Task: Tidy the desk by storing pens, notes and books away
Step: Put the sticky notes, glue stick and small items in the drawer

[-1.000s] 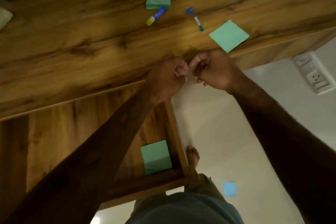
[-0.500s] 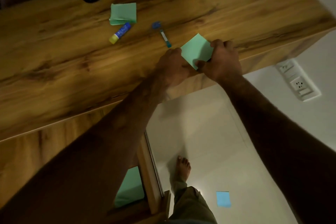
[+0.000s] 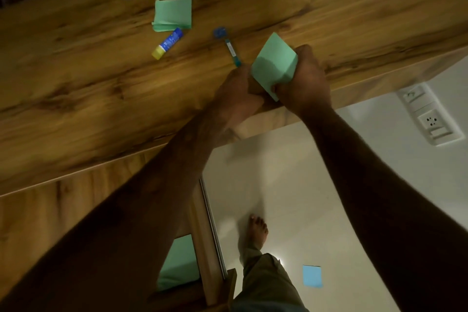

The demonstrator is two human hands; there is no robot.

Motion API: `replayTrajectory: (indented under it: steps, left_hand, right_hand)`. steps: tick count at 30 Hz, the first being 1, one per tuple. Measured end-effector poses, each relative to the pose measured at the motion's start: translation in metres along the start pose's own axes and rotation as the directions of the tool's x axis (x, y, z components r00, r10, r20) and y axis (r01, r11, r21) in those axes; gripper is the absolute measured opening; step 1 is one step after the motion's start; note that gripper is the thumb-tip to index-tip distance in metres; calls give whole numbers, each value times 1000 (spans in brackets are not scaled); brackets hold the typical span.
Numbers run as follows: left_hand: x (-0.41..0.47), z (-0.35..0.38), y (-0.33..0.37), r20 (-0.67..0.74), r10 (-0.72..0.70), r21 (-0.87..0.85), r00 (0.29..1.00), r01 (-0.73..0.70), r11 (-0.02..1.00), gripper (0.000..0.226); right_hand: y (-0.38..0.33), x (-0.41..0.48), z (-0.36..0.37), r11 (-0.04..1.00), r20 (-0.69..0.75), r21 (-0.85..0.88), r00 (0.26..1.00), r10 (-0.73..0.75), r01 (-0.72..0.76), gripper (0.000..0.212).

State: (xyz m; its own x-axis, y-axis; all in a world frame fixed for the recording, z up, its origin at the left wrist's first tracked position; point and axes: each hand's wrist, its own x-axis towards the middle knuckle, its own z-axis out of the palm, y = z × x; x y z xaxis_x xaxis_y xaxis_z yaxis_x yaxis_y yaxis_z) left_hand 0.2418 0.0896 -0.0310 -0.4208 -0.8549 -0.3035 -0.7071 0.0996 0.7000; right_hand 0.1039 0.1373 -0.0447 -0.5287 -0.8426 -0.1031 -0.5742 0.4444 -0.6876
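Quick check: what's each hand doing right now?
Left hand: by the green sticky-note pad; grip cannot be told.
Right hand: closed on that pad.

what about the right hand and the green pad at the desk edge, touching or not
Touching. The head view shows the right hand gripping the green pad, curled round its right side.
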Motion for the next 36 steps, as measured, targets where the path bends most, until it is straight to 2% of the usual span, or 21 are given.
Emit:
replayTrajectory:
  steps: [4, 7, 10, 13, 16, 21, 23, 28, 31, 33, 36]
  left_hand:
    - [-6, -12, -11, -62, -5, -131, 998, -3, 991, 73]
    - [-23, -30, -22, -189, -11, -99, 982, -8, 995, 53]
    - [-60, -61, -42, -228, 31, -136, 973, -64, 989, 28]
    - [-101, -83, -72, -111, -13, -319, 994, -23, 947, 11]
    - [-139, -95, -119, -62, -137, -375, 989, 104, 921, 12]
    - [-207, -87, -204, 40, -368, -510, 929, 335, 792, 22]
    - [-221, -80, -231, 63, -407, -528, 911, 377, 761, 22]
    - [-225, -67, -275, 80, -502, -524, 861, 465, 714, 20]
    - [-226, -56, -290, 145, -518, -528, 843, 509, 680, 20]
    - [-227, -45, -294, 183, -509, -514, 841, 523, 679, 19]
    - [-229, -31, -293, 158, -495, -481, 855, 504, 717, 23]
  right_hand:
    - [-4, -15, -4, 919, 114, 393, 993, -31, -16, 52]
    - [-13, -28, -11, 855, 248, 511, 967, -52, -86, 45]
    - [-29, -46, -10, 881, 402, 471, 900, -170, -44, 43]
    - [-51, -71, 7, 904, 553, 426, 797, -242, -21, 46]
    - [-71, -101, 36, 926, 651, 378, 713, -261, -6, 52]
    - [-82, -146, 87, 964, 762, 265, 611, -214, 6, 45]
    - [-83, -158, 98, 973, 770, 233, 611, -182, -3, 43]
    - [-87, -174, 102, 981, 737, 190, 666, -115, -42, 36]
    - [-89, -181, 98, 985, 721, 169, 687, -93, -45, 34]
    - [-91, -186, 99, 987, 718, 155, 691, -87, -38, 34]
    - [-98, -199, 108, 993, 730, 117, 676, -99, 19, 35]
